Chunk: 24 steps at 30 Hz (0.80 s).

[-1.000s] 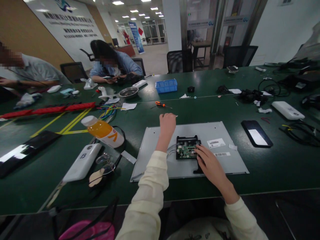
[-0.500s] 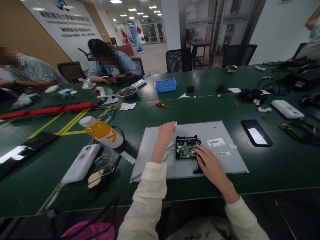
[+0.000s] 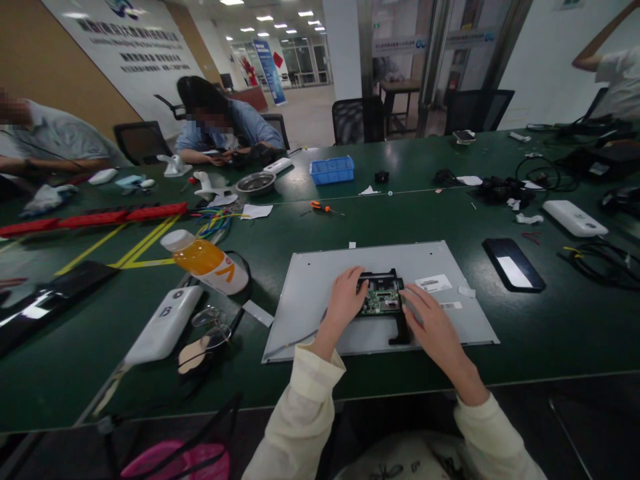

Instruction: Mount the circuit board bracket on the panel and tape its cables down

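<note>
A flat grey metal panel [image 3: 305,300] lies on the green table. On its middle sits a black plastic bracket [image 3: 399,330] carrying a green circuit board [image 3: 377,304]. My left hand [image 3: 345,299] has its fingers bent round the bracket's left edge, covering that side. At the right edge, my right hand [image 3: 431,323] touches the bracket with fingertips; its fingers are stretched and slightly apart. A grey cable [image 3: 303,340] runs from under my left hand across the panel. White labels [image 3: 434,284] are stuck to the panel beyond my right fingers.
Left of the panel stand an orange drink bottle [image 3: 213,267], a white power bank [image 3: 165,323] and eyeglasses [image 3: 217,327]. A phone [image 3: 513,265] lies right. Farther back are an orange screwdriver [image 3: 323,207] and a blue basket [image 3: 331,171]. Other people sit across the table.
My left hand has come down from the panel's far edge to the bracket's left side. My right hand has shifted from over the board to the bracket's right edge.
</note>
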Available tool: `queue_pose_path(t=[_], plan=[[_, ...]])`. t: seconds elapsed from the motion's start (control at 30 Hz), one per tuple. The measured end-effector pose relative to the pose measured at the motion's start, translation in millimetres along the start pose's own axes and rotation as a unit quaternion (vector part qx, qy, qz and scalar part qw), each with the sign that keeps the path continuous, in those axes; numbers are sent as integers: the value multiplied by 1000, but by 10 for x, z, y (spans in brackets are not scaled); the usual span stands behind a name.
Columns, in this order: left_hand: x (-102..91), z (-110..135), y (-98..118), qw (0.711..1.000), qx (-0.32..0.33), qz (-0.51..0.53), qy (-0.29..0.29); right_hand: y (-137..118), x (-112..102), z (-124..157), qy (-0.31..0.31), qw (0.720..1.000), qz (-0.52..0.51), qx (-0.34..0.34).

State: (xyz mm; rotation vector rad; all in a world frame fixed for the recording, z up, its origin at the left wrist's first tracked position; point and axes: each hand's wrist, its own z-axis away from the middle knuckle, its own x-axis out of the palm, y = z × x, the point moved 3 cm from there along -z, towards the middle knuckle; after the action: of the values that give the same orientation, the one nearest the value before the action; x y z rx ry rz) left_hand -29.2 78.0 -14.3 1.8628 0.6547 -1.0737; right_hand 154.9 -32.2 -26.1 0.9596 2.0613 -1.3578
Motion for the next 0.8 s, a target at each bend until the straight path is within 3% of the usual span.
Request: queue_pose_path(t=[0.2, 0.33, 0.57, 0.8], plan=[[1, 19, -16, 1000, 1, 18, 9, 805, -550, 125, 87, 983, 103, 122], [24, 13, -29, 1000, 0, 25, 12, 1208, -743, 220, 77, 969, 134, 195], [43, 3, -40, 1000, -1, 27, 13, 1363, -703, 255, 56, 968, 78, 231], [27, 10, -24, 999, 3, 32, 19, 1283, -750, 218, 89, 963, 63, 245]])
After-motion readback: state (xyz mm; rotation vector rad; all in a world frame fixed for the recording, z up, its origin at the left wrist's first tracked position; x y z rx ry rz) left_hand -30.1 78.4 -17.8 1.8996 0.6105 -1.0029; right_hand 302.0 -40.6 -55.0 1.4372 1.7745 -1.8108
